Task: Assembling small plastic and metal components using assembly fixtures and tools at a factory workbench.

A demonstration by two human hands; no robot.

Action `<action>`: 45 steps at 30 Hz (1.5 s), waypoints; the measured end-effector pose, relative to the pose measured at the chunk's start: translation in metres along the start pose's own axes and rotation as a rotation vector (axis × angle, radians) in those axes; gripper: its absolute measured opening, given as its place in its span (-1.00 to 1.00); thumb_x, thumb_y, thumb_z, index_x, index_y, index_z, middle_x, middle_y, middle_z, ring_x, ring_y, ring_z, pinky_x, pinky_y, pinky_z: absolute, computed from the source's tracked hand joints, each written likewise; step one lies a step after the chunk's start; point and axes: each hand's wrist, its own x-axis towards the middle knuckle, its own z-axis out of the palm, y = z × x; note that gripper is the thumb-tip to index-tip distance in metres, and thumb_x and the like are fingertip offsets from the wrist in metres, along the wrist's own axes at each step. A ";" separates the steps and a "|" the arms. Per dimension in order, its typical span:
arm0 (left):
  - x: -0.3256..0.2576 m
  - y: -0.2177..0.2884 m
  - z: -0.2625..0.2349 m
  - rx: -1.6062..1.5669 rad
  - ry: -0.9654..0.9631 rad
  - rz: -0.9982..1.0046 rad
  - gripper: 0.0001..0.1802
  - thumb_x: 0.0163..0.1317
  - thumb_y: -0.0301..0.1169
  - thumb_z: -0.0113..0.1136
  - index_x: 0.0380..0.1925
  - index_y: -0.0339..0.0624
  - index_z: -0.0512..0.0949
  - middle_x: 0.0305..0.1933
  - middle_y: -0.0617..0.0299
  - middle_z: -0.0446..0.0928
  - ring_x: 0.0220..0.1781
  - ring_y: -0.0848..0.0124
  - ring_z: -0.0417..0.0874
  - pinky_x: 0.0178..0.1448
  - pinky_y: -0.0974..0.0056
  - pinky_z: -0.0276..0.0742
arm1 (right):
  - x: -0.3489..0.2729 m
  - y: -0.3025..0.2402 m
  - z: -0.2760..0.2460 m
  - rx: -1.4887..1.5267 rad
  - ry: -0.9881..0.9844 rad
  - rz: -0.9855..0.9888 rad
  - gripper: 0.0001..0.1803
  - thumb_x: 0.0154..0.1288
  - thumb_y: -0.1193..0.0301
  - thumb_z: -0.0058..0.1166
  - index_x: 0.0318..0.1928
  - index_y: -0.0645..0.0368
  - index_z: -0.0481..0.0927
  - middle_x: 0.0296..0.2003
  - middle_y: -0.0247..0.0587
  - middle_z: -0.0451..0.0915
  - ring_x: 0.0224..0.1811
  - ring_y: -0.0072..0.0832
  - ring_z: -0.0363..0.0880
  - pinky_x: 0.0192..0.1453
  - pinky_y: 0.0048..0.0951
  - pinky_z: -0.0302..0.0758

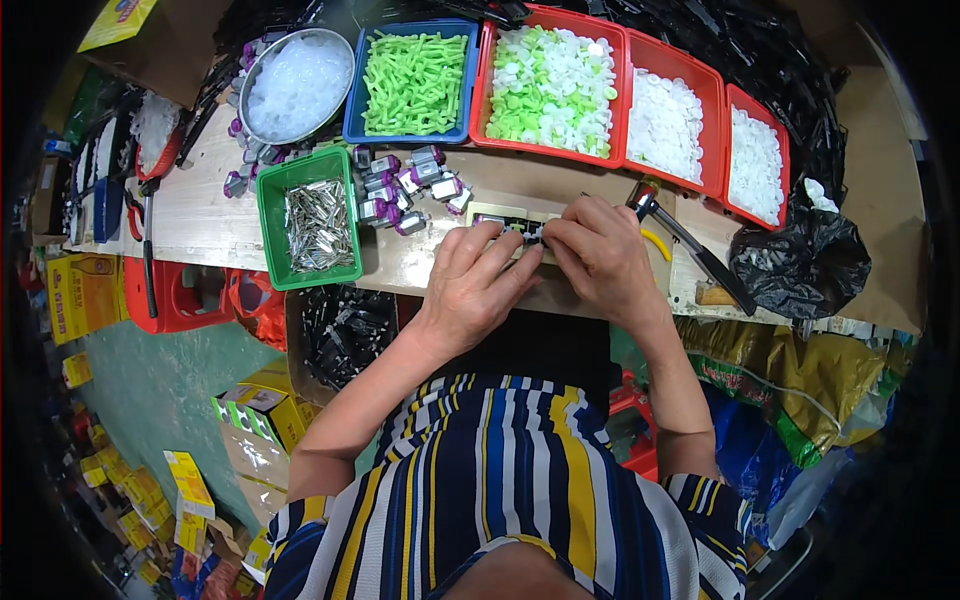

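Observation:
My left hand (478, 275) and my right hand (598, 252) meet at the front edge of a wooden workbench (205, 215). Between their fingertips sits a small dark part (531, 233), pinched from both sides over a pale block (500, 217) on the bench. Just left of my hands lies a loose cluster of small silver and purple motors (405, 187). A green tray of thin metal pieces (308, 227) stands further left.
Along the back stand a metal bowl of clear parts (297, 84), a blue tray of green pegs (413, 83), and red trays of green and white caps (552, 88) and white discs (664, 120). A hammer (690, 245) lies right of my hands, beside a black bag (800, 258).

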 end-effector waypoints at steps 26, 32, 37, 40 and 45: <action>0.000 -0.008 0.004 0.217 -0.117 0.147 -0.61 0.11 -0.36 0.18 -0.03 -0.20 0.61 0.04 0.21 0.48 0.20 0.27 0.46 0.21 0.05 0.27 | 0.002 0.003 -0.009 -0.135 -0.140 -0.094 -0.70 0.05 0.56 0.15 -0.12 0.18 0.63 -0.25 -0.21 0.50 -0.14 -0.24 0.53 -0.08 -0.24 0.45; 0.002 -0.010 0.005 0.250 -0.103 0.179 -0.62 0.01 -0.35 0.45 -0.11 -0.10 0.65 -0.04 0.31 0.51 0.08 0.27 0.50 0.18 0.03 0.29 | 0.005 0.017 -0.010 0.029 -0.150 -0.059 -0.65 -0.02 0.66 0.14 -0.14 0.20 0.63 -0.24 -0.15 0.50 -0.14 -0.17 0.53 -0.09 -0.21 0.48; -0.002 -0.012 0.006 0.261 -0.113 0.200 -0.65 0.04 -0.36 0.43 -0.12 -0.10 0.65 -0.05 0.31 0.51 0.08 0.29 0.50 0.21 0.03 0.28 | 0.005 0.018 -0.003 0.112 -0.103 -0.006 -0.64 -0.04 0.68 0.13 -0.15 0.21 0.63 -0.23 -0.15 0.50 -0.15 -0.16 0.52 -0.09 -0.20 0.48; -0.004 -0.014 0.010 0.276 -0.089 0.217 -0.65 0.07 -0.38 0.30 -0.08 -0.13 0.64 0.00 0.28 0.48 0.14 0.32 0.47 0.23 0.04 0.29 | 0.003 0.017 -0.004 0.073 -0.114 -0.034 -0.63 -0.04 0.68 0.13 -0.13 0.21 0.63 -0.23 -0.16 0.49 -0.15 -0.17 0.52 -0.11 -0.21 0.46; -0.008 -0.015 0.010 0.276 -0.076 0.227 -0.63 0.09 -0.40 0.16 -0.06 -0.16 0.64 0.07 0.25 0.45 0.21 0.35 0.43 0.24 0.04 0.31 | 0.004 0.011 -0.006 -0.131 -0.211 -0.224 -0.76 0.04 0.49 0.14 -0.21 0.24 0.61 -0.14 -0.23 0.47 -0.07 -0.30 0.48 -0.11 -0.30 0.42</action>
